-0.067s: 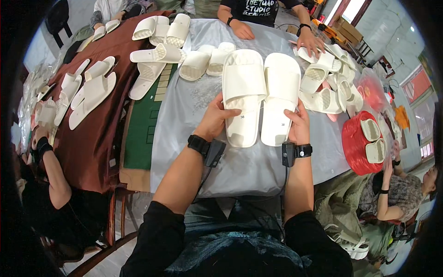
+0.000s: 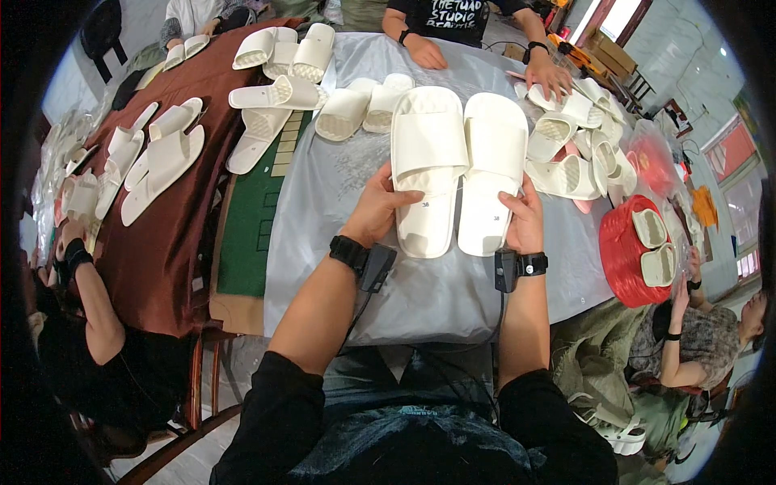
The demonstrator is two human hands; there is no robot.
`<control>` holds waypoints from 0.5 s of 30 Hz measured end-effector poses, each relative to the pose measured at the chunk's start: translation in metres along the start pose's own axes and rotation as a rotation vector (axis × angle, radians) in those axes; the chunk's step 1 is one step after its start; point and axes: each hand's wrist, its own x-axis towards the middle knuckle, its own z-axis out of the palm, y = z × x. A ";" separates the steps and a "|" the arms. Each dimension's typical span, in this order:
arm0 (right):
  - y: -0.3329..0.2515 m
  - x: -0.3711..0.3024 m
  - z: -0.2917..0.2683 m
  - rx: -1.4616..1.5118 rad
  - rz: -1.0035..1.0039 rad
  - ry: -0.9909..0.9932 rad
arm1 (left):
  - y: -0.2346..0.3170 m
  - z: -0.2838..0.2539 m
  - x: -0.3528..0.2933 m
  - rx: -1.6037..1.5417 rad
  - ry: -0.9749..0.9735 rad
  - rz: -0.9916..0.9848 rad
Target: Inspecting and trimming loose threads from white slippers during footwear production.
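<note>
Side by side in front of me are two white slide slippers, soles down and toes pointing away. My left hand (image 2: 377, 208) is closed around the heel side of the left slipper (image 2: 428, 149), its thumb lying over the insole. Likewise, my right hand (image 2: 525, 218) grips the outer heel edge of the right slipper (image 2: 495, 153), with the thumb on top. Most of my fingers are hidden beneath the soles. The slippers' inner edges come very close near the straps. Just beyond them, a pair of white slippers (image 2: 343, 113) rests on the grey plastic sheet (image 2: 315, 234).
A pile of white slippers (image 2: 594, 174) lies at the right, under a co-worker's hand (image 2: 548, 79). In front of it stands a red round bundle (image 2: 618, 259) with two slippers on it. More slippers (image 2: 166, 170) lie on the brown cloth (image 2: 162, 267) at left. Other people sit around.
</note>
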 end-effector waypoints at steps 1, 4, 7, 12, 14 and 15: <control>0.000 0.000 0.000 0.004 -0.002 -0.001 | 0.000 0.000 0.000 0.000 0.002 0.001; 0.001 0.000 0.000 0.015 -0.001 -0.002 | 0.000 0.000 0.000 -0.013 -0.014 0.013; 0.000 0.000 0.000 0.020 -0.003 -0.005 | -0.001 0.000 0.001 -0.008 -0.018 0.016; 0.004 0.002 -0.005 0.027 0.001 0.008 | -0.004 -0.001 0.002 0.008 0.000 -0.003; 0.005 0.004 -0.005 0.036 0.007 0.012 | -0.002 -0.001 0.003 0.025 -0.008 -0.005; 0.003 0.006 -0.004 0.039 0.015 -0.002 | 0.001 0.000 0.002 0.043 -0.011 -0.004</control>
